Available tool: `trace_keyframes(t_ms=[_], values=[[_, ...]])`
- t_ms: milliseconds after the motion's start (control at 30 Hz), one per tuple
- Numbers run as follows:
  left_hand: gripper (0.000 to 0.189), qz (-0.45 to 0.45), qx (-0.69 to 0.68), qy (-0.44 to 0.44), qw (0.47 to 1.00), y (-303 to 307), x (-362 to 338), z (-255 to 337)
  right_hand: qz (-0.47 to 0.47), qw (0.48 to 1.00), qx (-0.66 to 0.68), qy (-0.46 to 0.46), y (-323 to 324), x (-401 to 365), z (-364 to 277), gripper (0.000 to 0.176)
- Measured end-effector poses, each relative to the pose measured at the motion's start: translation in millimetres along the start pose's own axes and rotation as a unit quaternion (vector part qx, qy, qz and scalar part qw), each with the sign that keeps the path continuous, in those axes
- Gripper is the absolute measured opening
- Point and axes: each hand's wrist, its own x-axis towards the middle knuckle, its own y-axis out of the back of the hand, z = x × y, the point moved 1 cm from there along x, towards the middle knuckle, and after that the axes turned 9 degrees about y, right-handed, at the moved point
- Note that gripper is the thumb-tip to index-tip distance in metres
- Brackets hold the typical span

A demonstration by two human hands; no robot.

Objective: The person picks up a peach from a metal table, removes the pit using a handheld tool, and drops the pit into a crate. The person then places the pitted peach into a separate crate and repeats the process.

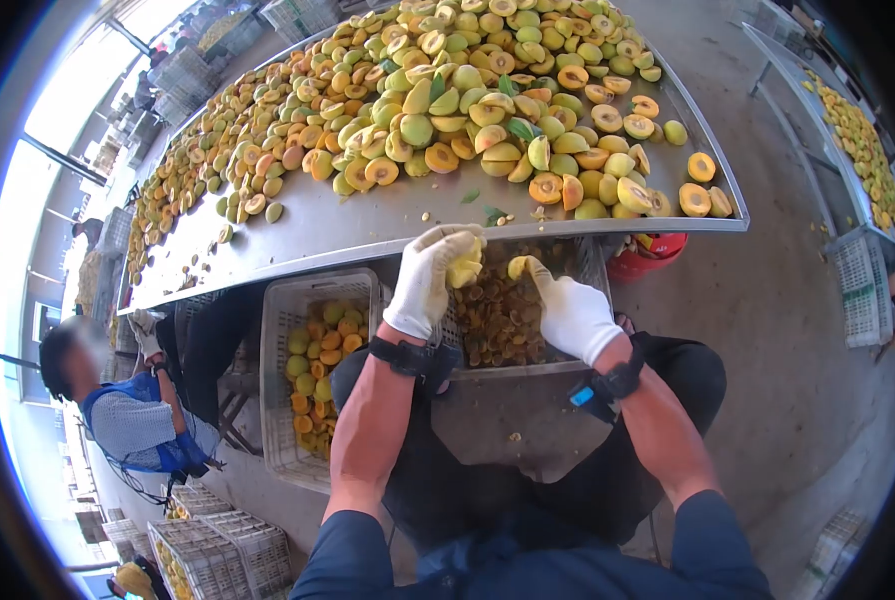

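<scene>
My left hand [434, 275], in a white glove, is closed around a yellow-green fruit piece [464, 268] just off the table's front edge. To its right, my right hand [565, 305], also gloved, pinches a small yellow piece [517, 267] between thumb and finger. The two hands are apart. Beneath them a crate [527, 370] holds many brown pits or scraps. Left of that, a pale plastic crate [271, 400] contains halved and whole fruit. Heaped on the metal table [367, 218] are green and orange fruits, many cut in half, with a few leaves.
A co-worker [147, 420] in a blue vest sits at the left. Stacked crates [217, 550] stand at the lower left. A red container [647, 258] is under the table's right side. Another table [802, 110] with fruit and a crate [857, 290] are at the right.
</scene>
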Motion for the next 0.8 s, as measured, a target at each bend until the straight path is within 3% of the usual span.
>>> trace_keyframes(t_ms=[67, 233, 333, 367, 433, 533, 567, 633, 667, 700, 733, 767, 800], values=[[0.030, -0.011, -0.070, -0.014, 0.997, 11, -15, 18, -0.076, 0.996, 0.009, -0.040, 1, 5, 4, 0.066], [0.034, 0.174, 0.066, -0.159, 0.970, 61, -87, 73, 0.004, 0.998, 0.045, 0.030, -11, 4, 5, 0.081], [0.029, 0.281, 0.158, -0.177, 0.930, 100, -139, 82, 0.021, 0.998, -0.041, 0.031, -25, 11, 12, 0.081], [0.026, 0.316, 0.180, -0.167, 0.916, 113, -154, 78, 0.098, 0.992, -0.055, 0.050, -38, 13, 18, 0.072], [0.020, 0.359, 0.167, -0.182, 0.900, 135, -183, 59, 0.155, 0.984, -0.013, 0.090, -34, 11, 10, 0.066], [0.018, 0.432, 0.305, -0.163, 0.833, 183, -219, 7, 0.064, 0.986, -0.040, 0.147, -25, -1, 9, 0.066], [0.021, 0.459, 0.326, -0.124, 0.817, 194, -230, -12, 0.064, 0.983, -0.011, 0.172, -18, -7, 0, 0.065], [0.035, 0.513, 0.483, -0.086, 0.705, 214, -242, -62, 0.070, 0.978, 0.001, 0.194, 9, -27, -28, 0.061], [0.045, 0.490, 0.557, 0.013, 0.670, 222, -247, -90, 0.082, 0.969, 0.003, 0.234, 20, -37, -43, 0.058], [0.049, 0.440, 0.621, 0.166, 0.627, 217, -254, -103, 0.099, 0.959, -0.002, 0.267, 34, -46, -57, 0.055], [0.046, 0.384, 0.648, 0.218, 0.621, 221, -257, -116, 0.067, 0.940, -0.035, 0.334, 55, -58, -78, 0.049], [0.043, 0.382, 0.642, 0.155, 0.647, 222, -260, -124, 0.114, 0.929, 0.092, 0.341, 75, -75, -110, 0.045], [0.040, 0.360, 0.627, 0.170, 0.670, 226, -256, -124, 0.081, 0.914, 0.002, 0.398, 90, -89, -123, 0.044]])
